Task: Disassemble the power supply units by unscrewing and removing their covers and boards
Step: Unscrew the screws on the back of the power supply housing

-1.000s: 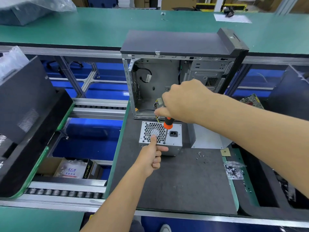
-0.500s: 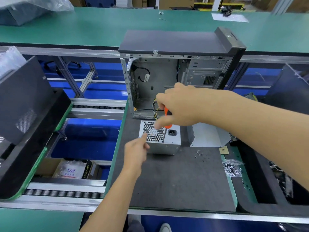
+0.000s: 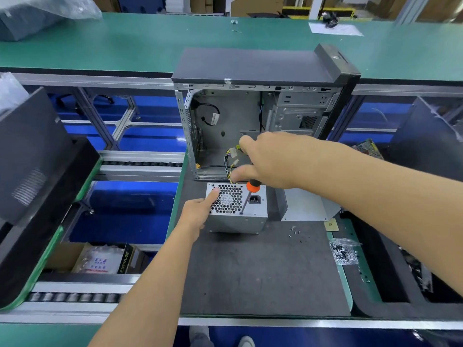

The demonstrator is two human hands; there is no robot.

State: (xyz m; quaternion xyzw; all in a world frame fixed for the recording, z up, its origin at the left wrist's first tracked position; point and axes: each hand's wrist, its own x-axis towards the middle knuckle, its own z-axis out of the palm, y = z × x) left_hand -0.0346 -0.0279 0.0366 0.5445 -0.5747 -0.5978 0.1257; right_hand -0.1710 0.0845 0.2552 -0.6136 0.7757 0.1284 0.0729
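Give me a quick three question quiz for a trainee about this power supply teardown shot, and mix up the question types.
1. True or false: the screwdriver tip sits at the near edge of the power supply face, between the fan grille and the power socket.
2. Which of the hands steadies the unit with a finger on the grille? A) left hand B) right hand C) neither
3. Fill in: the loose screws lie on the dark ____, on the right of the unit.

Key: 1 true; 2 A; 3 mat
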